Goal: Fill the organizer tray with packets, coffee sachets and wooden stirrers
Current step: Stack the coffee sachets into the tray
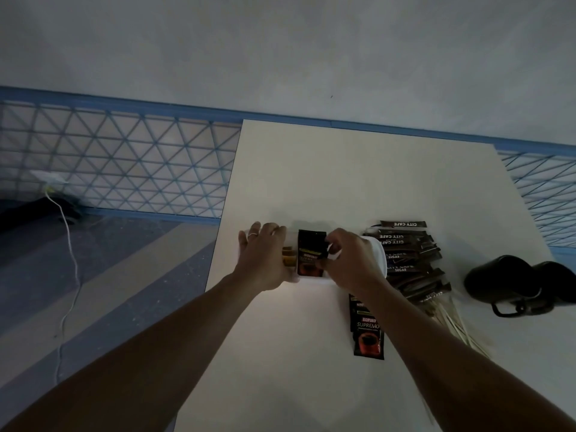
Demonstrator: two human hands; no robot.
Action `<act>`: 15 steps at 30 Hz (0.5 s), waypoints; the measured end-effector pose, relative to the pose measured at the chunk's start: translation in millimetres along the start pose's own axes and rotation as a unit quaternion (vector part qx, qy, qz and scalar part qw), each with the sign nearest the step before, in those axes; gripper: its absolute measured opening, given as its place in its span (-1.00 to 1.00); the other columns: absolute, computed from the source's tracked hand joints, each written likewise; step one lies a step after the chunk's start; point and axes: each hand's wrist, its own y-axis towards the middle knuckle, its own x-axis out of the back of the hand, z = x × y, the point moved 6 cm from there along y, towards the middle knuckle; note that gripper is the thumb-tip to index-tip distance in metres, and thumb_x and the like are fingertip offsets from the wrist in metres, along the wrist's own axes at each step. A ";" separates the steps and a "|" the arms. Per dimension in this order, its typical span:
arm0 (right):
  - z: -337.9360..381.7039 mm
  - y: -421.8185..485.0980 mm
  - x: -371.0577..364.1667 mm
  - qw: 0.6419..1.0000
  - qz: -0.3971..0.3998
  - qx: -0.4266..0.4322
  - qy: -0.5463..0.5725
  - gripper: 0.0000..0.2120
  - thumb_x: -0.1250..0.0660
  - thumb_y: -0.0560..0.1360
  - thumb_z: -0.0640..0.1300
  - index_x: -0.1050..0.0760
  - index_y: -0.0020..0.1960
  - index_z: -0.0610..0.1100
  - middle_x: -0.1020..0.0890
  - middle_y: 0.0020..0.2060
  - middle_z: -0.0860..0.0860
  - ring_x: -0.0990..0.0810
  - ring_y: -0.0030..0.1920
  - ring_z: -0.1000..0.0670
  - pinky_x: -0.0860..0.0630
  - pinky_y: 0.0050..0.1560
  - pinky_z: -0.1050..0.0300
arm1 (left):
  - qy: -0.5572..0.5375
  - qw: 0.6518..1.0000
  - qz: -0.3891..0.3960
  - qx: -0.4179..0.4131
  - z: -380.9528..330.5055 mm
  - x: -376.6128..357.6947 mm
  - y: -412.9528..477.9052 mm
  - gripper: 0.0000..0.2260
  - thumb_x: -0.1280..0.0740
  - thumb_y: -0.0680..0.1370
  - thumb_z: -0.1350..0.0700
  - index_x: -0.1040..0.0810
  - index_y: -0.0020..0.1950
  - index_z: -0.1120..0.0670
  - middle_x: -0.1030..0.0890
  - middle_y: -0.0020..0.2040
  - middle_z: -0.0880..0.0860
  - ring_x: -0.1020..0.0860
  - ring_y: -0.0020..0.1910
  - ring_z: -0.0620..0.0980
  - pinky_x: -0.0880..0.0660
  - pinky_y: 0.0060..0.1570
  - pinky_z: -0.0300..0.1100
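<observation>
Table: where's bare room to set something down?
Free: the far half of the table, beyond the organizer tray, and the near strip between the forearms. Crowded: right of the tray, with sugar sticks, coffee sachets, wooden stirrers and a black object.

White table top [343, 182] — smooth and matt, barely a reflection. The organizer tray [381, 257] looks like white plastic, smooth with a soft sheen. The coffee sachet [308, 260] in it is black printed film, glossy, and there's the same gloss on the loose sachets [367, 335]. Sugar sticks [405, 244] — dark brown wrappers, duller, slightly creased. The stirrers [458, 330] are pale bare wood, no varnish showing. The black pouch [511, 282] is shiny and leather-like.
</observation>
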 end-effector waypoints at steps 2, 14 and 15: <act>4.4 -1.5 10.5 0.999 -0.036 0.033 -0.005 -0.68 -0.57 0.34 -0.03 -0.57 0.05 0.06 -0.61 -0.16 0.15 -0.48 -0.32 0.28 -0.22 -0.37 0.46 | -0.001 1.000 0.000 0.001 0.7 -1.0 0.1 -0.12 -0.52 0.31 -0.23 -0.24 0.50 0.06 -0.30 0.47 0.06 -0.14 0.50 0.16 -0.10 0.45 0.22; 14.5 -0.4 -1.7 0.995 -0.026 0.095 -0.004 -0.82 -0.39 0.48 -0.26 -0.71 0.01 -0.10 -0.68 -0.04 -0.01 -0.63 -0.09 -0.03 -0.56 -0.08 0.06 | -0.016 1.000 0.009 0.009 -0.5 0.0 -2.1 -0.11 -0.52 0.34 -0.20 -0.20 0.54 0.07 -0.24 0.52 0.06 -0.06 0.53 0.17 -0.01 0.48 0.24; 14.5 0.2 -1.5 0.995 -0.028 0.099 -0.004 -0.82 -0.40 0.47 -0.28 -0.71 0.01 -0.11 -0.68 -0.06 -0.02 -0.63 -0.10 -0.04 -0.56 -0.09 0.08 | -0.016 1.000 0.009 0.009 -0.3 0.0 -2.1 -0.10 -0.52 0.34 -0.20 -0.20 0.54 0.07 -0.24 0.52 0.06 -0.06 0.53 0.17 -0.01 0.48 0.24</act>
